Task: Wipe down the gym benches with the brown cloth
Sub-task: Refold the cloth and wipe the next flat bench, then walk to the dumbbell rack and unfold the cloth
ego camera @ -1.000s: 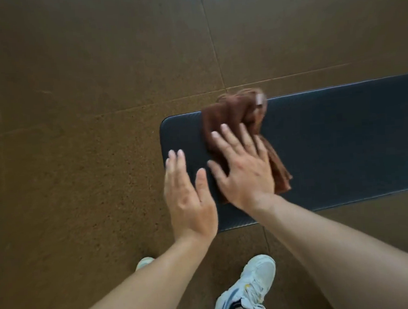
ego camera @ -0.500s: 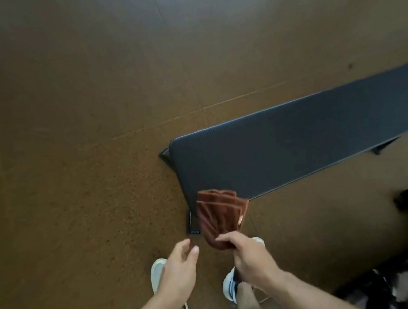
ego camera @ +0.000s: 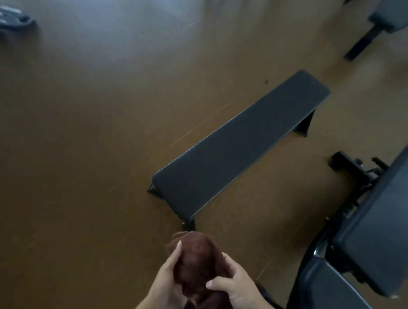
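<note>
Between both hands, low in the view, sits the bunched rust-brown terry cloth (ego camera: 199, 263), gathered into a rounded wad with a loose fold trailing down toward the wrists. The left hand (ego camera: 165, 281) cups its left side, fingers curled up along the fabric, while the right hand (ego camera: 236, 282) grips it from the right with thumb and fingers wrapped round the folds. Motion blur softens the cloth's texture. Beyond the hands, the long flat gym bench with a black padded top and black metal legs (ego camera: 241, 144) stands on the brown speckled rubber floor (ego camera: 78, 163), well apart from the cloth and running diagonally away to the upper right. Half a second ago only the right hand held the cloth, hanging open just beside the bench's near end; now both hands hold it balled up, and the bench lies farther off, fully in view.
</note>
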A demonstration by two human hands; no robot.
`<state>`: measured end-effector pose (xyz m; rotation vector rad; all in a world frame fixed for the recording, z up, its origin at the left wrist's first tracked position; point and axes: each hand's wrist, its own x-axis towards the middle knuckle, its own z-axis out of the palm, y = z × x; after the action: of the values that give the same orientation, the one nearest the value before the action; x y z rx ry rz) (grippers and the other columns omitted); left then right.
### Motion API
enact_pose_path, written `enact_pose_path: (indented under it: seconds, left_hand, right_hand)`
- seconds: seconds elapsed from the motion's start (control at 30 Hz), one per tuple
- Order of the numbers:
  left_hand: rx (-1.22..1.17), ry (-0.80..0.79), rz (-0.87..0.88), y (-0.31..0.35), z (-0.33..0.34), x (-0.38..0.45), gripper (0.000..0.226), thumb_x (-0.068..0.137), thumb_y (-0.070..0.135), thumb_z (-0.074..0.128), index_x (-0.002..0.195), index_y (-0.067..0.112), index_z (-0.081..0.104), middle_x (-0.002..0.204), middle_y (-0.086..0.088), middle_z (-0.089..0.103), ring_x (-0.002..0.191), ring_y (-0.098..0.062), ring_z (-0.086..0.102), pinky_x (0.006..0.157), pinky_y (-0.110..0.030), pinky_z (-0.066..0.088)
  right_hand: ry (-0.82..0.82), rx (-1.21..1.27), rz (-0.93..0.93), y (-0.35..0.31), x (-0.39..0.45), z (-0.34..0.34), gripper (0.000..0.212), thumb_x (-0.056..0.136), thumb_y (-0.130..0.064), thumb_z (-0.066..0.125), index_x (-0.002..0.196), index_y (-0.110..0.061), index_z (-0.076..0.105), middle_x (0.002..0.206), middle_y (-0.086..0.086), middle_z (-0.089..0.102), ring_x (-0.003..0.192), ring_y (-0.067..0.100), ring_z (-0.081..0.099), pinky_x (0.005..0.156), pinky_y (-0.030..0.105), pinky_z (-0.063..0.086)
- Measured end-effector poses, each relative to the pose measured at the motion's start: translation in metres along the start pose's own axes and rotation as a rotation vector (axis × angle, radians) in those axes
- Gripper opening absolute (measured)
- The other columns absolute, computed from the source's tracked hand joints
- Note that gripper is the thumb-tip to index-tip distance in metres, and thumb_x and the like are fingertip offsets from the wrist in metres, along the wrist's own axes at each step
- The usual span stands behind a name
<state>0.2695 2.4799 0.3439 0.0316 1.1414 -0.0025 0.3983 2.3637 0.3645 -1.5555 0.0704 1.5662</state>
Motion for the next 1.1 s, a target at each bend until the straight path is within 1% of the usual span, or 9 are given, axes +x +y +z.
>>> enact_pose_path:
  seconds: [0.1, 0.23, 0.33, 0.4, 0.53, 0.67, 0.83, 0.97, 1.1]
  left_hand:
    - [0.23, 0.13, 0.2, 0.009, 0.037, -0.025, 0.039, 0.09, 0.033, 0.073, 0.118, 0.006, 0.071, 0.105, -0.018, 0.078, 0.108, -0.041, 0.069, 0.099, -0.053, 0.051]
    - [0.613, 0.018, 0.258, -0.011, 0.084, -0.043, 0.029, 0.091, 0.022, 0.074, 0.118, 0.011, 0.07, 0.105, -0.013, 0.079, 0.105, -0.034, 0.073, 0.095, -0.052, 0.055]
    - [0.856, -0.073, 0.243, -0.048, 0.104, -0.045, 0.034, 0.09, 0.028, 0.076, 0.122, 0.018, 0.071, 0.111, -0.011, 0.078, 0.106, -0.03, 0.074, 0.093, -0.051, 0.059]
    - [0.995, -0.14, 0.232, -0.077, 0.114, -0.045, 0.041, 0.085, 0.039, 0.079, 0.123, 0.025, 0.071, 0.113, -0.006, 0.078, 0.109, -0.027, 0.073, 0.096, -0.05, 0.058]
    - [1.264, -0.229, 0.257, -0.146, 0.128, -0.058, 0.026, 0.092, 0.042, 0.072, 0.118, 0.039, 0.071, 0.109, 0.006, 0.078, 0.107, -0.016, 0.073, 0.098, -0.043, 0.057]
    - [1.422, -0.26, 0.387, -0.228, 0.127, -0.077, 0.027, 0.087, 0.033, 0.08, 0.111, 0.036, 0.068, 0.106, 0.009, 0.077, 0.101, -0.009, 0.072, 0.098, -0.035, 0.057]
    - [1.635, -0.324, 0.562, -0.347, 0.111, -0.098, 0.037, 0.079, 0.035, 0.087, 0.108, 0.03, 0.064, 0.101, 0.011, 0.072, 0.094, -0.003, 0.067, 0.078, -0.017, 0.053]
    - [1.76, -0.508, 0.587, -0.444, 0.087, -0.115, 0.023, 0.085, 0.031, 0.082, 0.104, 0.03, 0.069, 0.095, 0.012, 0.075, 0.091, -0.003, 0.07, 0.073, -0.012, 0.054]
    - [1.91, -0.642, 0.661, -0.537, 0.075, -0.128, 0.008, 0.091, 0.041, 0.074, 0.093, 0.034, 0.069, 0.089, 0.015, 0.074, 0.088, -0.002, 0.07, 0.08, -0.023, 0.058]
  right_hand:
    - [-0.064, -0.08, 0.001, 0.011, -0.028, -0.018, 0.074, 0.048, 0.001, 0.071, 0.122, -0.002, 0.067, 0.118, 0.023, 0.076, 0.117, 0.038, 0.07, 0.109, 0.055, 0.051]
    - [0.044, -0.041, -0.034, 0.015, -0.068, -0.043, 0.068, 0.06, -0.009, 0.083, 0.125, -0.004, 0.064, 0.113, 0.009, 0.079, 0.1, 0.016, 0.077, 0.081, 0.028, 0.059]
    - [0.117, 0.077, -0.13, 0.016, -0.098, -0.061, 0.066, 0.074, -0.052, 0.084, 0.133, -0.026, 0.068, 0.125, -0.006, 0.076, 0.122, 0.013, 0.066, 0.103, 0.032, 0.046]
    - [0.196, 0.195, -0.187, 0.021, -0.121, -0.076, 0.052, 0.088, -0.063, 0.072, 0.131, -0.033, 0.072, 0.129, -0.008, 0.075, 0.125, 0.012, 0.066, 0.11, 0.035, 0.044]
    - [0.401, 0.199, -0.237, 0.049, -0.174, -0.101, 0.028, 0.102, -0.046, 0.061, 0.114, -0.029, 0.08, 0.11, -0.003, 0.081, 0.11, 0.016, 0.075, 0.099, 0.034, 0.056]
    - [0.757, 0.237, -0.329, 0.117, -0.235, -0.125, 0.013, 0.105, -0.033, 0.063, 0.102, -0.03, 0.075, 0.089, -0.008, 0.08, 0.082, 0.009, 0.073, 0.063, 0.019, 0.051]
    - [1.047, 0.491, -0.428, 0.242, -0.315, -0.154, 0.006, 0.102, -0.021, 0.068, 0.099, -0.018, 0.071, 0.091, 0.0, 0.08, 0.088, 0.016, 0.075, 0.076, 0.031, 0.055]
    - [1.212, 0.619, -0.443, 0.333, -0.382, -0.167, 0.004, 0.104, -0.018, 0.065, 0.102, -0.018, 0.068, 0.094, 0.004, 0.08, 0.094, 0.024, 0.075, 0.089, 0.045, 0.058]
    - [1.403, 0.722, -0.424, 0.393, -0.443, -0.17, 0.005, 0.105, -0.02, 0.062, 0.101, -0.022, 0.063, 0.095, 0.003, 0.077, 0.095, 0.023, 0.073, 0.087, 0.043, 0.057]
